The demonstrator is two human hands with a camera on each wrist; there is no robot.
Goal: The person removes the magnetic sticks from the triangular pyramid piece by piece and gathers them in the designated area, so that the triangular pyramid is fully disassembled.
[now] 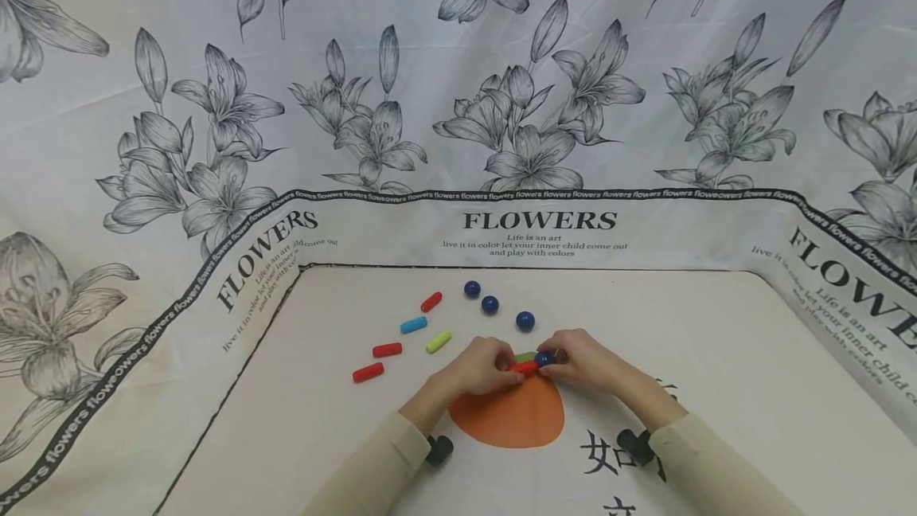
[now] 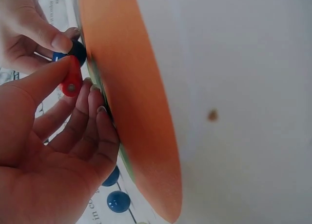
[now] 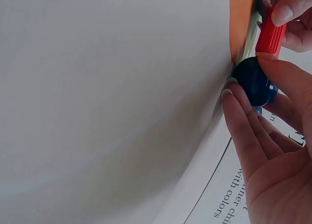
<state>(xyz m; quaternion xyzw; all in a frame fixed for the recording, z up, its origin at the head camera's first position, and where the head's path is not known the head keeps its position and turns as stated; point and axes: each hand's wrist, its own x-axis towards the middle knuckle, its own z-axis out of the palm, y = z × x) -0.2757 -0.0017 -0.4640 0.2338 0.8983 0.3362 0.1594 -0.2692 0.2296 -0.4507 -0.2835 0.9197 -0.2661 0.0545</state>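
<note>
In the head view my left hand (image 1: pixel 485 365) pinches one end of a short red ribbed rod (image 1: pixel 525 368) between thumb and fingers. My right hand (image 1: pixel 582 358) grips a dark blue ball (image 1: pixel 545 360). The rod's other end meets the ball, close over the printed orange patch on the cloth. In the right wrist view the red rod (image 3: pixel 271 38) runs straight from the left fingers to the blue ball (image 3: pixel 254 81). The left wrist view shows the rod's near end (image 2: pixel 71 88) with a small round hole, and the ball (image 2: pixel 78 52) behind it.
Three loose blue balls, one of them the nearest ball (image 1: pixel 525 321), lie beyond the hands. To the left are a blue rod (image 1: pixel 413 325), a yellow-green rod (image 1: pixel 438 342) and three red rods, including the nearest one (image 1: pixel 368 373). A flower-printed cloth (image 1: pixel 537 142) hangs behind the table.
</note>
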